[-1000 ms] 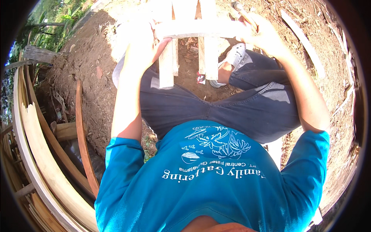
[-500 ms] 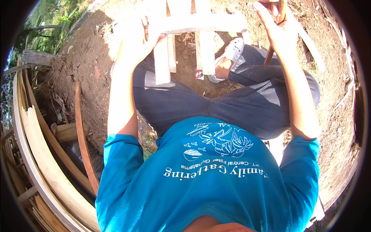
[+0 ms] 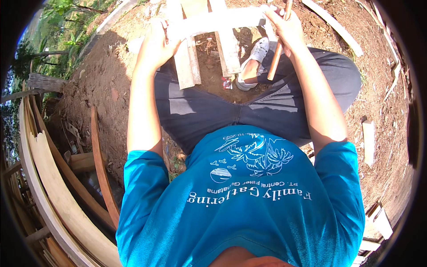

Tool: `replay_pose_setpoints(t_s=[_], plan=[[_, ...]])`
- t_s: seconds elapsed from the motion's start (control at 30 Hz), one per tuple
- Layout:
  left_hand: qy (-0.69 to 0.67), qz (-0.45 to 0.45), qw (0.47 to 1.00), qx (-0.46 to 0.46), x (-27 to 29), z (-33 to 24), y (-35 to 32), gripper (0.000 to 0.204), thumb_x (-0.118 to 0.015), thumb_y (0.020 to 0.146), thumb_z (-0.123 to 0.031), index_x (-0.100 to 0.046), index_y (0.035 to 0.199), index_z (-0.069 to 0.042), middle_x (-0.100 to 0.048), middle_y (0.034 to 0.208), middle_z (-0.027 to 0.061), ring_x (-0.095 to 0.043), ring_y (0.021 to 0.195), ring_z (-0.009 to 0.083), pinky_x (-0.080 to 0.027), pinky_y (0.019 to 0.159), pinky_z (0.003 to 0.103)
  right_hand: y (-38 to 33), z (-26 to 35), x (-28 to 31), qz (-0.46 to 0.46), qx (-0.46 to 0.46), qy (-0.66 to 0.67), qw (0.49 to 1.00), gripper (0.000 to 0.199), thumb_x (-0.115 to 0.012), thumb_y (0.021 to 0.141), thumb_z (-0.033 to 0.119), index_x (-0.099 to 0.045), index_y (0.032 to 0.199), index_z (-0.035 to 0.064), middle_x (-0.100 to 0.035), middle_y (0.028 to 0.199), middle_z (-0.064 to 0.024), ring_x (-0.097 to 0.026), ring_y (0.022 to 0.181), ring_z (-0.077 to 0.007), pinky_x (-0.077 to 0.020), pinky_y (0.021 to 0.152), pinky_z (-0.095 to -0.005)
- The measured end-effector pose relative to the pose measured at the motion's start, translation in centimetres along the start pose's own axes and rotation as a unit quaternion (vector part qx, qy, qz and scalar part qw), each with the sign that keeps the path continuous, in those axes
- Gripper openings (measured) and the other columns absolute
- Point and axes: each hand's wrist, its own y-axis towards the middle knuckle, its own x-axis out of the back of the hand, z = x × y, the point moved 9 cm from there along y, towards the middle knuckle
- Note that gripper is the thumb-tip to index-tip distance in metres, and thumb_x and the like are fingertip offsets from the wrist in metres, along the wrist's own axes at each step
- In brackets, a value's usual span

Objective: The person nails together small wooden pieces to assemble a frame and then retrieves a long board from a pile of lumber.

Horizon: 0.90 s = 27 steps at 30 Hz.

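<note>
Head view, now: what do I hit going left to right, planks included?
Pale split-ended plank → thin reddish-brown wood strip → left hand → left pale wooden slat → red-and-white packet → white shoe → right hand gripping a brown stick → long pale wood strip → short pale wood piece.

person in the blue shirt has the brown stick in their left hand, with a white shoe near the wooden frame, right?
Not quite: the brown stick is in the right hand, as the head view shows. The blue shirt and white shoe near the wooden frame are correct.
</note>
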Motion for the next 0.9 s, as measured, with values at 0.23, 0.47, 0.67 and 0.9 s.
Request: replay_pose_setpoints(t_s=[0.23, 0.47, 0.67, 0.9], plan=[[-0.100, 0.061, 0.993, -0.023, 0.4, -0.5, 1.8, 0.034, -0.064, 0.097, -0.030, -0.050, 0.107, -0.001, -0.057, 0.085, 0.0112, -0.055, 0.072, 0.0241, -0.049, 0.072, 0.037, 3.6, -5.0, 0.0, -0.004, 0.051, -0.056, 0.997, 0.032, -0.084, 0.081, 0.025, -0.055, 0.085, 0.0119, -0.050, 0.070, 0.0071, -0.038, 0.056, -0.0044, -0.0326, 0.050, -0.0229], [-0.081, 0.115, 0.990, 0.011, -1.7, 1.3, 1.3, 0.035, -0.058, 0.099, -0.034, -0.050, 0.106, 0.000, -0.064, 0.085, 0.0128, -0.062, 0.078, 0.0226, -0.051, 0.075, 0.038, 2.4, -3.7, -0.1, -0.045, 0.031, 0.022, 0.998, 0.030, -0.081, 0.084, 0.026, -0.056, 0.086, 0.0096, -0.051, 0.066, 0.0061, -0.039, 0.048, -0.0028, -0.0304, 0.042, -0.0211], [-0.130, 0.118, 0.983, 0.050, -1.5, 0.6, 0.8, 0.039, -0.062, 0.099, -0.024, -0.035, 0.118, -0.003, -0.055, 0.102, 0.0114, -0.054, 0.094, 0.0195, -0.048, 0.087, 0.035, 1.4, -3.5, 0.3, -0.011, 0.002, 0.009, 1.000, 0.031, -0.080, 0.084, 0.024, -0.053, 0.089, 0.0107, -0.055, 0.071, 0.0030, -0.049, 0.057, -0.0064, -0.0406, 0.050, -0.0237], [-0.174, 0.071, 0.979, 0.078, -1.2, -0.6, -0.2, 0.049, -0.076, 0.090, -0.026, -0.034, 0.108, -0.008, -0.050, 0.103, 0.0091, -0.051, 0.096, 0.0152, -0.047, 0.086, 0.034, -0.7, -1.9, -0.5, 0.018, 0.014, 0.024, 0.999, 0.032, -0.081, 0.085, 0.025, -0.051, 0.084, 0.0154, -0.050, 0.068, 0.0070, -0.040, 0.051, -0.0031, -0.0327, 0.046, -0.0203]])
